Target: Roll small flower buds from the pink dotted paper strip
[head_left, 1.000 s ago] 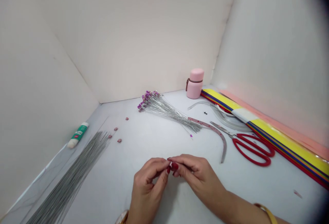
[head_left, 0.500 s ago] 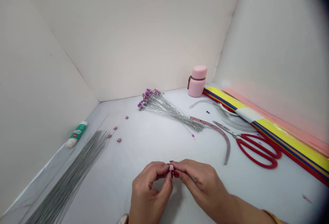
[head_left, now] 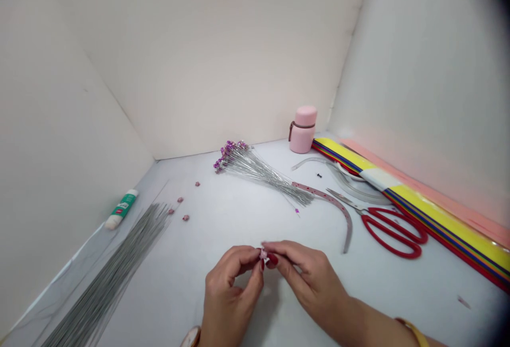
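Note:
My left hand and my right hand meet fingertip to fingertip low in the middle of the white table. Both pinch a tiny pink folded paper piece between thumbs and forefingers. The nails are painted dark red. A pink dotted paper strip curves on the table just beyond my right hand. Several small pink folded pieces lie to the far left of my hands.
A bundle of silver wires tipped with purple beads lies at the back. Plain wires and a glue tube sit left. Red scissors, a pink jar and coloured paper strips are right. White walls enclose the table.
The tiny pink piece has come into sight between my fingertips, which keep working it in the same spot. Nothing else on the table has moved.

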Action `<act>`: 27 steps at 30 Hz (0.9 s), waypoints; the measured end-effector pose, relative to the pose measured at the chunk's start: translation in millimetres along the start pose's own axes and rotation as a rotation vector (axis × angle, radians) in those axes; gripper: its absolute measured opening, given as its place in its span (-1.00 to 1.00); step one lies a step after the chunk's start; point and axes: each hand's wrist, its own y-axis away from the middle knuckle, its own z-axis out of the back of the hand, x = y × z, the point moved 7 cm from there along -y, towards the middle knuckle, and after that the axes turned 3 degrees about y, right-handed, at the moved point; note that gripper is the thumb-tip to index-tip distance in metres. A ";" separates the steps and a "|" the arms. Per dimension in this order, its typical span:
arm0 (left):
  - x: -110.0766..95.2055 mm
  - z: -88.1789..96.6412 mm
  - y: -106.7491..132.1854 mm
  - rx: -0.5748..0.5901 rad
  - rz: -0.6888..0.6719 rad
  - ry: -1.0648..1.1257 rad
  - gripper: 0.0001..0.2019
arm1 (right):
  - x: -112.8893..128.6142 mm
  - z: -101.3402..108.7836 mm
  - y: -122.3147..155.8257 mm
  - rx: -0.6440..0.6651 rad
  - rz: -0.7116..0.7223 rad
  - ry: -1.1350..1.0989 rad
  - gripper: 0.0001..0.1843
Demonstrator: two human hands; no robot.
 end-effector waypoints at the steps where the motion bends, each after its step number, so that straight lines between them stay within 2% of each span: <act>1: 0.4 -0.2 0.5 0.010 0.003 0.011 -0.83 | -0.7 0.6 -0.6 0.007 -0.012 -0.023 -0.72; 11: 6.6 -3.7 2.7 0.064 0.060 0.098 -0.79 | -3.3 -0.9 -1.0 0.055 -0.010 -0.018 -0.75; 20: 4.0 -2.7 2.2 0.047 -0.071 -0.001 -0.80 | 3.0 -6.3 -1.3 0.139 0.151 0.159 -0.77; 27: -6.9 -5.9 -1.1 0.071 -0.091 -0.008 -0.79 | 4.8 -10.5 2.9 0.160 0.162 0.238 -0.75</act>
